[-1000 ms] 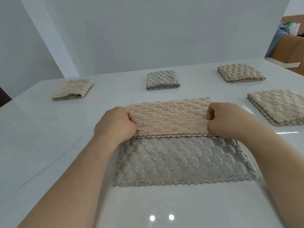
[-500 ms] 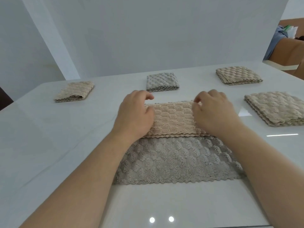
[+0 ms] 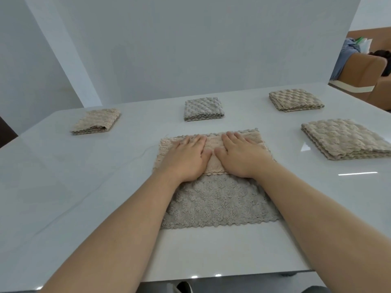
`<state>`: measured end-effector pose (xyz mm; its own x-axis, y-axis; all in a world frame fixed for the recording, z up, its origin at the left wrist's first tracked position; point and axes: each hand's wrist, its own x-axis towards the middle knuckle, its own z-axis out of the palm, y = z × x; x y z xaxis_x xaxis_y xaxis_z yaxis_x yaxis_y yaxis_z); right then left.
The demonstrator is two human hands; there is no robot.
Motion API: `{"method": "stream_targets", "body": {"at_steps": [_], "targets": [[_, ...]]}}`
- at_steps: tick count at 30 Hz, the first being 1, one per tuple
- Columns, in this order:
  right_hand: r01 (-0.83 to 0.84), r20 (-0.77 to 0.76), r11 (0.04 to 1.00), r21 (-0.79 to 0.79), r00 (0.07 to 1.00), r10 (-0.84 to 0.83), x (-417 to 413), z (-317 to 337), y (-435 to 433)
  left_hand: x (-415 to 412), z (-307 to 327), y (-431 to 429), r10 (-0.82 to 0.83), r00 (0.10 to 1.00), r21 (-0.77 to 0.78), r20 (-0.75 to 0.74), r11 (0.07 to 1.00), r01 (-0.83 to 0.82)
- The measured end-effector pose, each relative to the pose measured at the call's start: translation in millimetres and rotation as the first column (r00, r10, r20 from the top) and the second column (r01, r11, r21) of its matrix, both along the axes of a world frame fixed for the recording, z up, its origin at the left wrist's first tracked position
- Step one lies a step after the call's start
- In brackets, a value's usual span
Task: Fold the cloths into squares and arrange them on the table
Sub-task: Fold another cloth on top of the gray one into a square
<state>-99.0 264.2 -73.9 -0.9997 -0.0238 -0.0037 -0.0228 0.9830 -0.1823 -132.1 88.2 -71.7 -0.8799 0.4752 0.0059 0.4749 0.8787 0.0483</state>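
A two-sided cloth lies in front of me on the white table [image 3: 63,187]. Its beige half [image 3: 211,163] is folded over the far part, and the grey half [image 3: 215,201] lies flat toward me. My left hand [image 3: 186,155] and my right hand [image 3: 239,154] rest flat on the beige fold, palms down, fingers spread, thumbs nearly touching. Neither hand grips anything. Several folded cloths lie around: a beige one [image 3: 96,121] far left, a grey one [image 3: 203,108] far centre, a tan one [image 3: 295,100] far right, and a larger tan one [image 3: 342,138] at the right.
A pale wall stands behind the table's far edge. At the upper right, a brown sofa [image 3: 368,77] with clothes on it sits beyond the table corner. The table's near edge runs just below my forearms.
My hands let go of the beige fold's side edges, moved inward and forward, and now lie flat side by side on the middle of the fold.
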Motion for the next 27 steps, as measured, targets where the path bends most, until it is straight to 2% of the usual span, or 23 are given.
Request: {"method": "stream_targets", "body": {"at_steps": [9,12,14,16,18,20,22,27], "targets": [[0.236,0.063,0.971,-0.051,0.971,-0.232,2.9,-0.6,24.8,-9.5,-2.2,-18.1,0.284,0.947,0.066,0.153,0.953,-0.296],[0.275,0.105,0.958,-0.086,0.958,-0.266,3.8,2.6,30.3,-13.4,-0.7,-22.8,0.317,0.926,0.100,0.205,0.934,-0.342],[0.283,0.145,0.954,-0.098,0.953,-0.268,2.1,7.5,28.8,-16.8,1.1,-26.7,0.300,0.939,0.119,0.168,0.940,-0.321],[0.279,0.166,0.960,-0.015,0.948,-0.273,-1.9,17.3,27.8,-24.7,3.2,-36.7,0.291,0.951,0.195,0.101,0.932,-0.306],[0.242,0.116,0.967,0.072,0.961,-0.250,-4.8,31.2,27.1,-35.4,4.2,-50.8,0.310,0.949,0.325,0.053,0.894,-0.309],[0.268,0.002,0.960,0.084,0.963,-0.269,-9.6,39.2,31.3,-47.0,0.1,-64.4,0.332,0.943,0.406,0.009,0.861,-0.307],[0.306,-0.071,0.952,0.013,0.950,-0.304,-11.4,39.5,37.3,-53.2,-3.2,-71.5,0.328,0.944,0.416,-0.023,0.862,-0.289],[0.250,-0.121,0.958,-0.140,0.956,-0.267,-10.5,26.5,51.5,-55.6,-3.8,-71.7,0.337,0.941,0.428,-0.028,0.855,-0.293]]}}
